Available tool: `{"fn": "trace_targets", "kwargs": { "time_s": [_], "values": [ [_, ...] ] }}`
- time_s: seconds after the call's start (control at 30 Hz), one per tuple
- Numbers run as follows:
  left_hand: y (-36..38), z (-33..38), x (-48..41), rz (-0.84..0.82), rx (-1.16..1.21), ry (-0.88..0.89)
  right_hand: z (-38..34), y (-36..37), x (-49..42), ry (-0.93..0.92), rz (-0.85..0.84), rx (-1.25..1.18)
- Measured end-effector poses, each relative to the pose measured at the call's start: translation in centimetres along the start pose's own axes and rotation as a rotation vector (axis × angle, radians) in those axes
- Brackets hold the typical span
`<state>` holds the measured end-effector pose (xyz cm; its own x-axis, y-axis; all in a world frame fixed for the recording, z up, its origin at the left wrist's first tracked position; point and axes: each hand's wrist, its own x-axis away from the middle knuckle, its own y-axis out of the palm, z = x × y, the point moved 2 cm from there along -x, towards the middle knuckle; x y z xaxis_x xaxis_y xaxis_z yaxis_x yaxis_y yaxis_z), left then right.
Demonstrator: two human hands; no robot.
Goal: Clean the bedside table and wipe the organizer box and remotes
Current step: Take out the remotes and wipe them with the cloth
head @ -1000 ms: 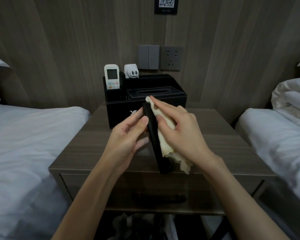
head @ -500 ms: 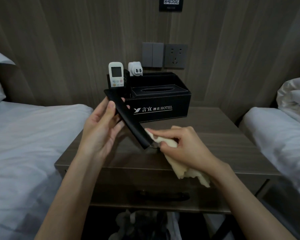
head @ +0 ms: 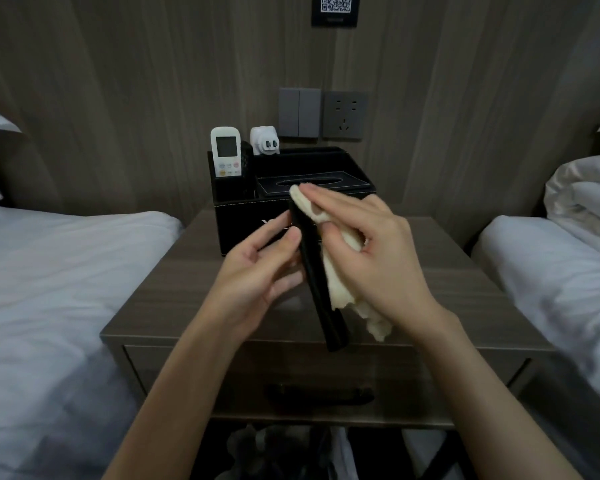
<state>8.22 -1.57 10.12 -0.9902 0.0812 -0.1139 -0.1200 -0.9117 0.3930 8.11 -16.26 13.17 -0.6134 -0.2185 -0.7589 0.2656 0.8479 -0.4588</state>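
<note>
My left hand holds a long black remote on edge above the bedside table, its near end pointing toward me. My right hand presses a cream cloth flat against the remote's right side, fingers stretched toward its far end. Behind the hands stands the black organizer box with a tissue slot on top. A white remote stands upright in its left compartment, and a white plug adapter sits behind it.
White beds flank the table on the left and right. The table has a drawer with a dark handle. Wall switches and a socket are behind the box. Some items lie on the floor below.
The remote swung from a slanted hold at the left back to in front of the box. My right hand with the cloth slid from its near end up to its far end.
</note>
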Motion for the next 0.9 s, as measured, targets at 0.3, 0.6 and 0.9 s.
{"fn": "trace_targets", "kwargs": {
  "time_s": [0.3, 0.6, 0.9],
  "values": [
    [-0.7, 0.8, 0.0, 0.142, 0.124, 0.047, 0.0, 1.7, 1.2, 0.067, -0.146, -0.109],
    [-2.9, 2.3, 0.0, 0.329, 0.216, 0.097, 0.6, 1.8, 2.3, 0.138, -0.278, -0.211],
    [-4.7, 3.4, 0.5, 0.463, 0.250, 0.260, 2.4, -0.2, 1.8, 0.155, -0.304, -0.155]
  ]
}}
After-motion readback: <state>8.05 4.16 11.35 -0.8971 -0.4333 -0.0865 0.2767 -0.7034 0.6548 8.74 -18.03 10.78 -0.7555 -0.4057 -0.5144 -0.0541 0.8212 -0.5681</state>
